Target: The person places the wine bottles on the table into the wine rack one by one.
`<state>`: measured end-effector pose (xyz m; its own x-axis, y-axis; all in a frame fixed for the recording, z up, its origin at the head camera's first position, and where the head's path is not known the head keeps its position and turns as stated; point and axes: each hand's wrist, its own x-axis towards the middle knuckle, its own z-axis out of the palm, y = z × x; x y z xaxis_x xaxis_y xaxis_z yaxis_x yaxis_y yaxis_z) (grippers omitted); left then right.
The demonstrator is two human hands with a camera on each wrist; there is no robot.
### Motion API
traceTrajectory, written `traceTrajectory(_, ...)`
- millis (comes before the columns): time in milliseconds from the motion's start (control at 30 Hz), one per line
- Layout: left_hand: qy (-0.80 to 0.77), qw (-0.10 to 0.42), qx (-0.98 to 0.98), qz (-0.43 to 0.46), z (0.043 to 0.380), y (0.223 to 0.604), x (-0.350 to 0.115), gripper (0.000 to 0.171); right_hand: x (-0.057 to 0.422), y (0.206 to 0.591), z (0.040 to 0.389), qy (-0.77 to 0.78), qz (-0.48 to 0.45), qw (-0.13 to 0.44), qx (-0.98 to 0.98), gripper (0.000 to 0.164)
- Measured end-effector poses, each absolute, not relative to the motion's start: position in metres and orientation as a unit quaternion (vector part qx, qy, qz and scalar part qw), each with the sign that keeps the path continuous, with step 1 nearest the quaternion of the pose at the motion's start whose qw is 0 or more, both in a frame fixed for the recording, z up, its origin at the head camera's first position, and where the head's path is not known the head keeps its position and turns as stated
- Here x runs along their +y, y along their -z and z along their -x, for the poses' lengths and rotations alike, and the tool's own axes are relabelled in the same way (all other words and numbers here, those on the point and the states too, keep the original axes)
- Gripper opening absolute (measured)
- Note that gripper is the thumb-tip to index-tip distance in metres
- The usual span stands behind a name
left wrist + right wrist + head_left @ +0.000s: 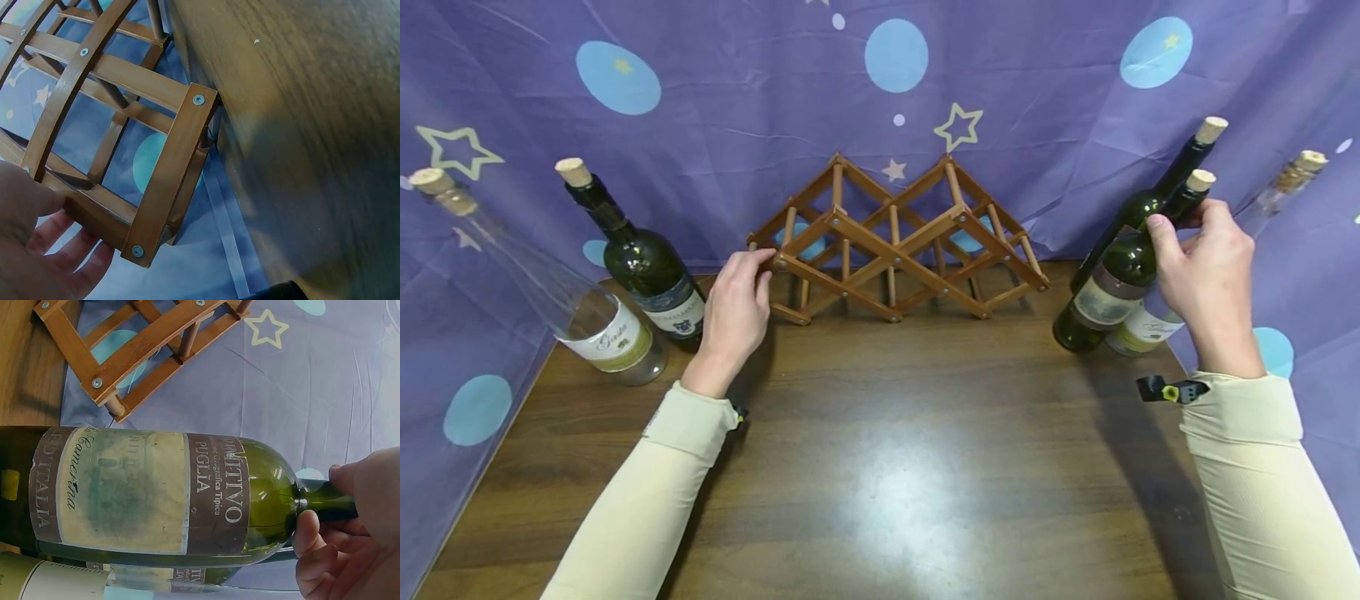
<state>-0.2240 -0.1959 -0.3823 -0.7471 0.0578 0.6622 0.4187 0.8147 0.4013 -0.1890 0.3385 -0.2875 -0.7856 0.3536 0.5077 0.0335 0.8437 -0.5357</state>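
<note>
A folding wooden wine rack (865,237) of crossed slats and dowels stands opened out at the back of the table. My left hand (737,304) holds its left end, with the thumb in front of a slat (94,219) and the fingers behind it in the left wrist view. At the right, my right hand (1213,267) grips the neck of a corked green wine bottle (1105,297). Its label (125,487) reads Primitivo Puglia in the right wrist view. Behind it are a dark wine bottle (1138,204) and a clear bottle (1150,327), both corked and partly hidden.
Left of the rack stand a corked dark green wine bottle (655,267) and a tall clear corked bottle (613,342). A purple cloth (737,92) with stars and blue dots hangs behind and at the sides of the brown wooden table (865,433).
</note>
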Motion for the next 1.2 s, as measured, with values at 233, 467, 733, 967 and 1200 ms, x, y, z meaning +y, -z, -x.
traceTrajectory(233, 0.281, 0.337, -0.887, 0.144, 0.220, 0.384, -0.198, 0.038, 0.340, 0.287, 0.188, -0.258, 0.100, 0.308, -0.910, 0.053)
traceTrajectory(467, 0.281, 0.350, -0.879, 0.163, 0.211, 0.384, -0.201, 0.046, 0.342, 0.288, 0.187, -0.264, 0.102, 0.308, -0.908, 0.053)
traceTrajectory(733, 0.269, 0.349, -0.880, 0.177, 0.199, 0.383, -0.201, 0.061, 0.339, 0.287, 0.185, -0.267, 0.096, 0.315, -0.906, 0.052)
traceTrajectory(967, 0.246, 0.351, -0.884, 0.188, 0.187, 0.381, -0.199, 0.070, 0.335, 0.285, 0.181, -0.273, 0.087, 0.327, -0.901, 0.051)
traceTrajectory(1200, 0.247, 0.370, -0.872, 0.204, 0.175, 0.379, -0.193, 0.076, 0.329, 0.282, 0.174, -0.280, 0.070, 0.344, -0.894, 0.050)
